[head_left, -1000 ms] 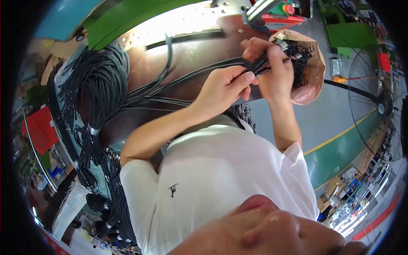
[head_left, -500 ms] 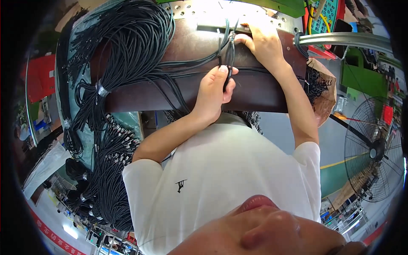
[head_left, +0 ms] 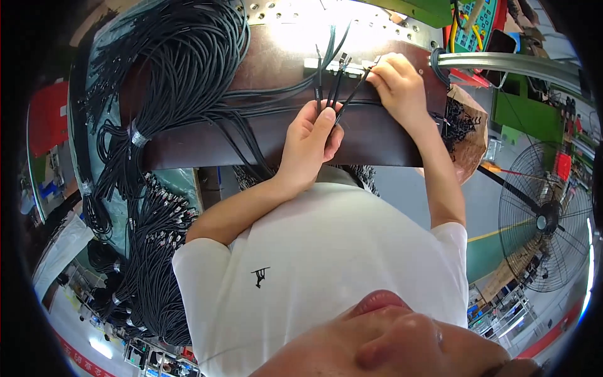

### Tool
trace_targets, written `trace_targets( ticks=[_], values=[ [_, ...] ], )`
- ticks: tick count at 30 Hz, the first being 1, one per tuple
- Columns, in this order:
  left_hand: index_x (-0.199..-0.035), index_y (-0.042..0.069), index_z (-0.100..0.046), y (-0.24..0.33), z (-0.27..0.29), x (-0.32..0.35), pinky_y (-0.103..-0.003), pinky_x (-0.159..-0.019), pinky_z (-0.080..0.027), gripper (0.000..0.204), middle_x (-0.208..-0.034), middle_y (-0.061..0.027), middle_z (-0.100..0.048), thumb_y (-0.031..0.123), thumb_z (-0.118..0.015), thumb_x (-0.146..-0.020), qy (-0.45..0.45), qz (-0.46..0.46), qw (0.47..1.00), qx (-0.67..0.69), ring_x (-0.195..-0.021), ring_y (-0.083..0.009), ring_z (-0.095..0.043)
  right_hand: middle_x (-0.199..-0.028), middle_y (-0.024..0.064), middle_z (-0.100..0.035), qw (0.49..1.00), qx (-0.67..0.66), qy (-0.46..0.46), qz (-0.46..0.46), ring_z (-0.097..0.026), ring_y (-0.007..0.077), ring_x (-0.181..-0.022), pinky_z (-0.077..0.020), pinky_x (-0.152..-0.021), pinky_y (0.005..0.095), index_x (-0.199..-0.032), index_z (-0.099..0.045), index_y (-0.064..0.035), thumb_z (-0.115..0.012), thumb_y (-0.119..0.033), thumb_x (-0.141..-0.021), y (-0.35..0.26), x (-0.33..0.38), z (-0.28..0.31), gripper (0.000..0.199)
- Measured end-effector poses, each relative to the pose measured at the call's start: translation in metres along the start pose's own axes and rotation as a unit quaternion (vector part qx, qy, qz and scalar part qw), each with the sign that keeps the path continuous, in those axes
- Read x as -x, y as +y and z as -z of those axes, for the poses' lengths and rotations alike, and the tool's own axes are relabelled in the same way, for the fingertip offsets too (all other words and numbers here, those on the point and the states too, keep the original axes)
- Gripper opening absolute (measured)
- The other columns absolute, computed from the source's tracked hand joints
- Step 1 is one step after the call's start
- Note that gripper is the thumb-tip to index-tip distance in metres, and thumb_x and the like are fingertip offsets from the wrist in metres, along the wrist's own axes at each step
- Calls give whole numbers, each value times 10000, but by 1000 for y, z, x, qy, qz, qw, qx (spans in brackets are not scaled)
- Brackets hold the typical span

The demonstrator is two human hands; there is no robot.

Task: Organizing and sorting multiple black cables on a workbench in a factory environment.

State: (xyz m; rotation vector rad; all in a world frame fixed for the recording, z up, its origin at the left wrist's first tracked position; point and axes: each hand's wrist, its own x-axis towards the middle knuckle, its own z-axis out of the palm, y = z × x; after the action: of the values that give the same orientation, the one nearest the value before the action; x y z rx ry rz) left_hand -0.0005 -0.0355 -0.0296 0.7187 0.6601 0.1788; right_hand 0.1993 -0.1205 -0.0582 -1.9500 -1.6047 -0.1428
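Note:
My left hand (head_left: 312, 139) is closed around several thin black cables (head_left: 333, 85), whose ends fan out upward above the fingers. One of these, a black cable (head_left: 353, 92), slants off to the right, and my right hand (head_left: 402, 88) pinches its tip between thumb and fingers. Small connectors sit at some of the cable ends, too fine to make out. Just behind the cables a narrow metal bar (head_left: 311, 65) lies on the dark brown tabletop (head_left: 276, 56). Other black cables run leftward from near my left hand across the table.
A large bundle of black cables (head_left: 182, 56) covers the table's left part, bound with a silvery tie (head_left: 138, 137). More cables with connectors (head_left: 160, 270) hang below it. At right are a brown paper bag (head_left: 474, 138) of small black parts, a metal rail (head_left: 515, 61) and a fan (head_left: 548, 217).
My right hand has moved slightly down and right, drawing one cable tip away from the others. The cable ends in my left hand are now spread apart instead of bunched.

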Motion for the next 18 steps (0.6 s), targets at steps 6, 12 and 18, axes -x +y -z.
trace_targets(
  ticks=[6,12,18],
  values=[
    [-1084,105,-520,-5,0,-3,-179,-438,-297,149,-676,3,-530,224,-482,-1002,28,31,999,26,-509,-38,-415,-881,64,-625,998,58,0,9,-604,256,-855,-497,-746,362,-861,-625,-75,-715,-177,-799,-6,-6,10,150],
    [-1072,112,-526,-3,-2,0,-189,-422,-281,154,-674,-3,-517,249,-496,-1009,40,32,998,36,-501,-48,-410,-868,95,-620,997,54,-16,56,-602,301,-843,-501,-735,376,-868,-618,-37,-712,-131,-795,6,-6,-4,151],
    [-1018,115,-528,-6,0,-4,-189,-426,-285,184,-661,-3,-509,298,-527,-998,30,25,998,38,-498,-51,-407,-838,109,-594,992,126,15,-3,-592,290,-811,-495,-683,390,-883,-621,-35,-705,-100,-797,15,-12,-12,136]
  ],
)
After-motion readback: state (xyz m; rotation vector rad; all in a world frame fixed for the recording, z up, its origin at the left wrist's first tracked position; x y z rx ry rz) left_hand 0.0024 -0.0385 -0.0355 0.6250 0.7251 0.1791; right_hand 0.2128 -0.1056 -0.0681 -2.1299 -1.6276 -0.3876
